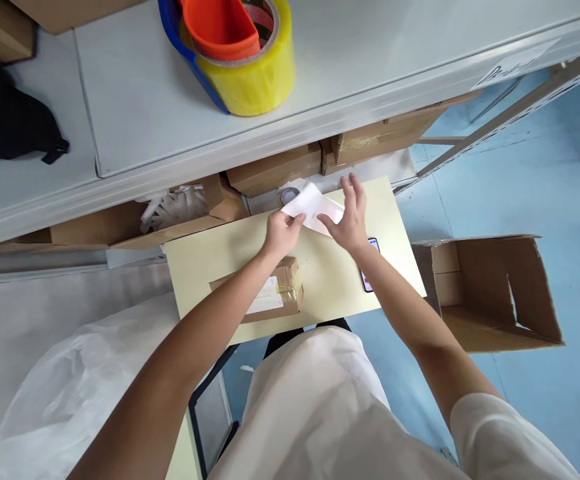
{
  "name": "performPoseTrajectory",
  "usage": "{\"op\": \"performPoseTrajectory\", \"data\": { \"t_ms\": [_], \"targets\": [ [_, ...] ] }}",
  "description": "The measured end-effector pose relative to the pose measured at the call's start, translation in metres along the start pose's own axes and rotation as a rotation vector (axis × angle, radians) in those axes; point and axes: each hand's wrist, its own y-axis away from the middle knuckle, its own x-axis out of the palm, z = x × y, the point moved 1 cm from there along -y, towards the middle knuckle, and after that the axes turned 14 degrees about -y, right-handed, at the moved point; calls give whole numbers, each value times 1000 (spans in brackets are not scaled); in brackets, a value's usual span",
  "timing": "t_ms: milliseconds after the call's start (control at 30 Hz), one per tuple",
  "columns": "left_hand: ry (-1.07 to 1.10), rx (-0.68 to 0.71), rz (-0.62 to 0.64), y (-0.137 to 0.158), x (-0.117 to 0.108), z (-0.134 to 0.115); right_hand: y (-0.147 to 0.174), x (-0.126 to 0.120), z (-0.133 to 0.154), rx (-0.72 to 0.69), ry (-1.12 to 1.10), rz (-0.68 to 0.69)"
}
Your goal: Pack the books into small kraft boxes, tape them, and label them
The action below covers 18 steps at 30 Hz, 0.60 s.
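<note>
My left hand [281, 233] pinches a white slip of paper [309, 201] between thumb and fingers, above the far side of a pale yellow table [330, 293]. Across from it, my right hand [349, 220] has its fingers stretched out and apart. Its thumb overlaps the pinkish right part of the slip; whether it touches cannot be made out. Under my left forearm lies a taped cardboard box [290, 287] with a white label [269, 298], partly hidden by the arm. A phone [367, 273] with a lit screen rests on the table beneath my right wrist.
A grey shelf [370, 53] above the table's far edge carries a tape dispenser with yellow tape [265, 80]. Cardboard boxes [275, 170] stand below it. An open carton [490, 287] is on the blue floor at right. White plastic sheeting [80, 380] lies at left.
</note>
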Motion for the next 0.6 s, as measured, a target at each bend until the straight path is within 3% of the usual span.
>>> {"op": "performPoseTrajectory", "data": {
  "t_ms": [167,300,367,500,600],
  "targets": [
    [333,-121,-39,1,-22,23,-25,3,-15,31,-349,209],
    [291,-206,-311,-1,-38,37,-27,7,-17,24,-489,250],
    [263,-238,-362,-3,-40,40,-26,13,-17,3,-489,254],
    [274,-234,-248,-6,-34,38,-25,26,-22,-3,-325,214],
    [255,-183,-167,-6,-33,38,-27,28,-26,66,-147,311]
  ]
}}
